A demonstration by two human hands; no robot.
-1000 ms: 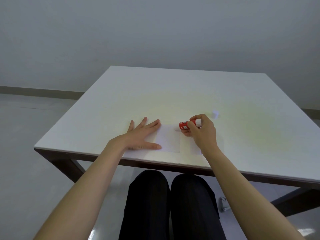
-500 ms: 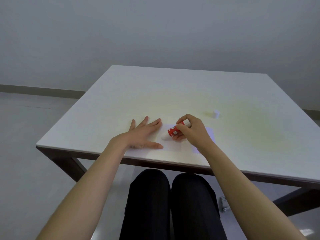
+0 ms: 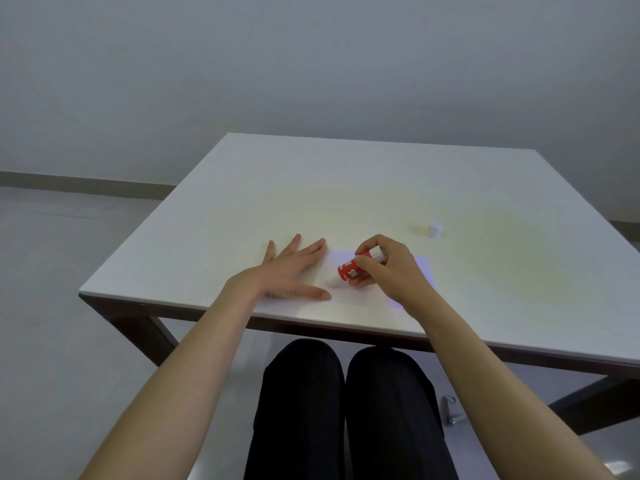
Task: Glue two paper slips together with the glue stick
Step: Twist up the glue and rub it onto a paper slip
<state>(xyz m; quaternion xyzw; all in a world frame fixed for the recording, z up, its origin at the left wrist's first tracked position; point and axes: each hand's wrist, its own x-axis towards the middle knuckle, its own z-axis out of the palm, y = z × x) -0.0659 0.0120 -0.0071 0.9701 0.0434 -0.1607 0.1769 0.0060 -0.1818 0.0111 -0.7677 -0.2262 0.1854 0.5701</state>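
Note:
A white paper slip [image 3: 341, 259] lies on the white table [image 3: 346, 188] near its front edge. My left hand [image 3: 292, 268] rests flat on the slip's left part, fingers spread. My right hand [image 3: 388, 268] grips a red glue stick [image 3: 349, 270], tilted down to the left, with its white tip touching the slip. A second slip [image 3: 424, 268], pale lilac, lies to the right, mostly hidden under my right hand and wrist.
The glue stick's white cap [image 3: 434, 229] stands on the table behind and to the right of my right hand. My legs in black trousers [image 3: 346, 410] are under the front edge. A wall stands beyond the table's far edge.
My right hand has carried the glue stick leftward, from over the gap between the slips onto the white slip, and tilted its tip down. My left hand has stayed put.

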